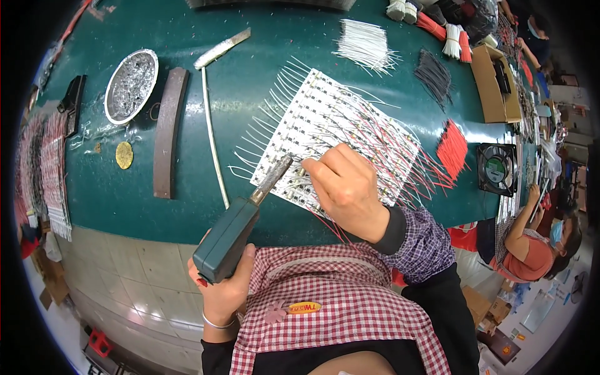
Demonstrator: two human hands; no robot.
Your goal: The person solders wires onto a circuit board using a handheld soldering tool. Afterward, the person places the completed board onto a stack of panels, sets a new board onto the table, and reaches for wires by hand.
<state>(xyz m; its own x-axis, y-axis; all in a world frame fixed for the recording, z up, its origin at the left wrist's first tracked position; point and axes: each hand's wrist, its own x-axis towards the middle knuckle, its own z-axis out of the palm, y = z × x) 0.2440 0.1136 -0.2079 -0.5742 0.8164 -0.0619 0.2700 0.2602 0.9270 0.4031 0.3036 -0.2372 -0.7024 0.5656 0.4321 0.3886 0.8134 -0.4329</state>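
My left hand [230,289] is wrapped round the handle of a dark green soldering gun [226,240]. Its metal tip reaches up to a white circuit board panel [304,106], over the rows of small black parts. Beside the tip, my right hand [351,190] is closed in a pinch above the panel. What its fingertips hold is too small to make out. White wires stick out along the panel's left edge, while red, black and white wires lie across its right half and hang past that side. My right hand hides some of the panel's lower part.
Left of the panel lie a thin pale rod [214,137], a brown bar [169,134], a metal bowl [132,87] and a round yellow pad [124,155]. White wires [365,47], black wires [434,76], red wires [452,147] and a fan [497,169] are opposite. A co-worker [528,250] sits at right.
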